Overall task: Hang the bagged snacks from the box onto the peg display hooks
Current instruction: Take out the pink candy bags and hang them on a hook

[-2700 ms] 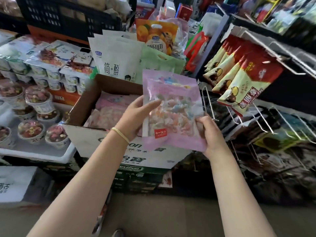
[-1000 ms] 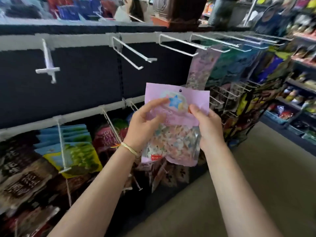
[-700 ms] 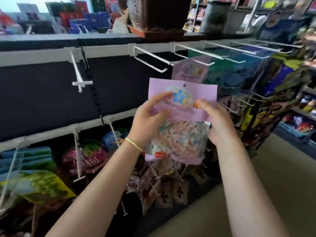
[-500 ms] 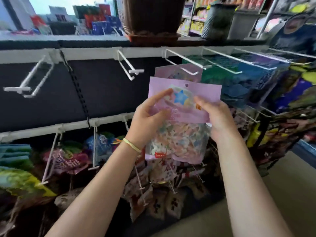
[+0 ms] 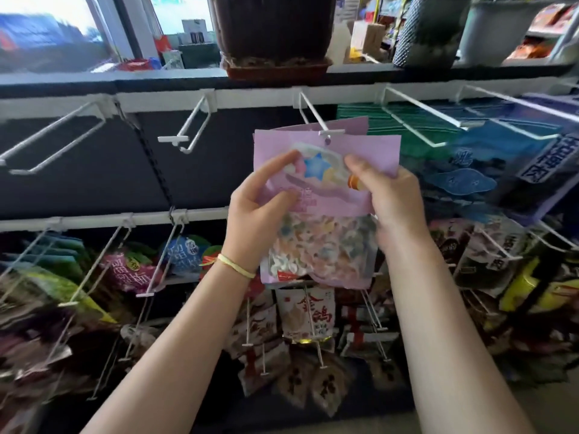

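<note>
Both hands grasp a pink snack bag (image 5: 326,195) at the peg display: the left hand (image 5: 255,211) pinches the bag's left side between thumb and curled fingers, a yellow band (image 5: 235,265) at its wrist, while the right hand (image 5: 391,202) grips the right side, its thumb pressed on the printed front beside a blue star. The bag is held upright, clear window of pastel sweets in its lower half, with its punched hang hole just below the white tip of a peg hook (image 5: 316,119) on the upper rail (image 5: 250,98). Whether the hook's tip has entered the hole cannot be told. Behind the bag, on that same hook, a second pink bag (image 5: 351,126) hangs, its top edge showing above the held one. To the left of the held bag, two white hooks (image 5: 191,128) on the upper rail carry nothing. To its right, green and blue packets (image 5: 454,158) hang in rows on longer hooks. Below it, the lower rail's hooks hold assorted snack packs (image 5: 307,314), red-and-white ones directly beneath and pink and green ones further left. Above the upper rail, a dark planter (image 5: 275,32) stands on the display's top ledge.
</note>
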Tool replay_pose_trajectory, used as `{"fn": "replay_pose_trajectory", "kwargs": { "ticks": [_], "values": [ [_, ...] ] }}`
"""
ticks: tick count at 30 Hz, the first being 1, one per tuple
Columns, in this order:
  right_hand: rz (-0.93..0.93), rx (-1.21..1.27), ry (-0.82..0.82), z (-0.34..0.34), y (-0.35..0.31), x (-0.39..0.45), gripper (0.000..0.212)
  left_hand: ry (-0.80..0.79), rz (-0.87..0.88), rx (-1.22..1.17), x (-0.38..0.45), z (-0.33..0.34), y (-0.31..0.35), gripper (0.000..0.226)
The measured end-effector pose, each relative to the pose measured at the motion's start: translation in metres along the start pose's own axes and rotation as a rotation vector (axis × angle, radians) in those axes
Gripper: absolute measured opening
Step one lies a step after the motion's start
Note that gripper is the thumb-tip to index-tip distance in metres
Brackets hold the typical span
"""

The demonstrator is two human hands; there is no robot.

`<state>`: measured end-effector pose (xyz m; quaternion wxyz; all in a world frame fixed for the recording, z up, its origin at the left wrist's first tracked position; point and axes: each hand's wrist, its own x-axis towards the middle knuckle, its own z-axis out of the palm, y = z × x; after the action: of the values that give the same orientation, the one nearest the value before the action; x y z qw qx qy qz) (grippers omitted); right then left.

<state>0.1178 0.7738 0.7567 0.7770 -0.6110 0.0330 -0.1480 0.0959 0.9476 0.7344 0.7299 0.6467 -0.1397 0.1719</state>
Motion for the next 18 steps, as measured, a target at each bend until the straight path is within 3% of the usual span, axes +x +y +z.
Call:
{"fn": "replay_pose_trajectory", "kwargs": {
  "ticks": [6, 9, 13, 18],
  "values": [
    [0.039, -0.060, -0.020, 0.000, 0.009, 0.010, 0.012, 0.057, -0.056, 0.054, -0.003, 0.003, -0.010, 0.046],
    [0.043, -0.082, -0.031, 0.000, 0.014, 0.016, 0.025, 0.043, -0.056, 0.124, 0.001, 0.000, -0.019, 0.046],
    [0.061, -0.028, -0.087, 0.000, 0.025, 0.019, 0.016, -0.019, 0.024, 0.314, 0.008, -0.005, -0.031, 0.047],
    [-0.055, -0.086, -0.028, -0.010, 0.035, 0.013, 0.014, -0.029, 0.108, 0.441, 0.015, -0.005, -0.039, 0.053]
  ]
}}
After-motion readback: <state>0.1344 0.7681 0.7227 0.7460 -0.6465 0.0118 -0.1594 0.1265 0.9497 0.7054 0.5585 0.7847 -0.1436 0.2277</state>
